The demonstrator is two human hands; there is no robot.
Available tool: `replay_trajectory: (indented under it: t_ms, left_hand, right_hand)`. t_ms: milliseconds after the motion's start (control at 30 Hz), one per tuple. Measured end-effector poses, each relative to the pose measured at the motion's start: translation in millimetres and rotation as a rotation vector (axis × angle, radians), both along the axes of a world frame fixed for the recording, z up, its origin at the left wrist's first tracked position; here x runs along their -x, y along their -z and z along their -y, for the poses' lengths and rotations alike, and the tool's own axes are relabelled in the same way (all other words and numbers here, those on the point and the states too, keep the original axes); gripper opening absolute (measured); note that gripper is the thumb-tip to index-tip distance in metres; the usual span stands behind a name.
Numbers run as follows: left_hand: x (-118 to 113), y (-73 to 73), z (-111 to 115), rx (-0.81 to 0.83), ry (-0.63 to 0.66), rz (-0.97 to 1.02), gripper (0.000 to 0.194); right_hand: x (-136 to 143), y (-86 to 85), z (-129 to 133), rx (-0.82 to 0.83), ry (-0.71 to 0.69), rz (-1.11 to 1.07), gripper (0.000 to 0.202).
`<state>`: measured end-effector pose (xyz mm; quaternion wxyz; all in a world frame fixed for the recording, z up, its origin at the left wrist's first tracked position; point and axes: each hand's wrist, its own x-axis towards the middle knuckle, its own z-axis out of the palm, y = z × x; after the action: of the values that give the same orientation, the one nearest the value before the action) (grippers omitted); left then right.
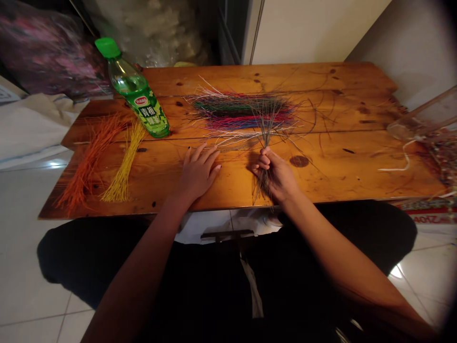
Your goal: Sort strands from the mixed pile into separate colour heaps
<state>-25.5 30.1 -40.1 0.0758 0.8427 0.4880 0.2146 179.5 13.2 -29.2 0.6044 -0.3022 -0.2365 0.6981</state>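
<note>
My right hand is closed round the middle of a bundle of thin dark wires or strands, holding it upright over the table's front part. The strands fan out above and below the fist. My left hand lies palm down on the wooden table, fingers spread, holding nothing. Just beyond both hands lies a pile of thin coloured strands in red, green, pink, blue and white. Some white strands lie loose at its near side, close to my left fingertips.
To the left lie an orange strand bundle and a yellow strand bundle. A green-capped drink bottle stands behind them. Stray dark strands are scattered right of the pile. A clear plastic container sits at the right edge.
</note>
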Motion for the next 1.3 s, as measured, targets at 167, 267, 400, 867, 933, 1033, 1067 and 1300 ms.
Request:
replay_trajectory:
  t_ms: [167, 267, 400, 867, 933, 1033, 1067, 1300]
  left_hand:
    - [-4, 0.3, -2, -0.069, -0.041, -0.051, 0.04]
    - [-6, -0.2, -5, -0.091, -0.062, -0.093, 0.036]
    - [-6, -0.8, -6, -0.137, -0.061, -0.117, 0.031]
    - [-5, -2.0, -6, -0.171, -0.133, -0.079, 0.013]
    - [-6, -2.2, -6, -0.153, -0.134, -0.087, 0.014]
    - [-7, -3.5, -5, -0.145, -0.131, -0.106, 0.016]
    - [-7, -4.3, -5, -0.144, -0.134, -0.109, 0.016]
    - [-17, -7.7, 3, -0.158, -0.055, -0.097, 0.036]
  right_hand:
    - [2, -1.4, 1, 0.011, 0.006, 0.03, 0.016]
    - [3, 0.8, 0, 0.009, 0.008, 0.041, 0.015]
    - [3, 4.7, -1, -0.005, 0.001, 0.03, 0.016]
    - [5, 4.1, -1, 0.004, 0.02, 0.052, 0.016]
    - [5, 3.3, -1, 0.008, 0.021, 0.043, 0.017]
    - [5, 3.2, -1, 0.01, 0.015, 0.027, 0.017]
    - [5, 3.5, -1, 0.01, 0.014, 0.023, 0.017]
    - [4, 5.9, -2, -0.002, 0.008, 0.026, 0.016]
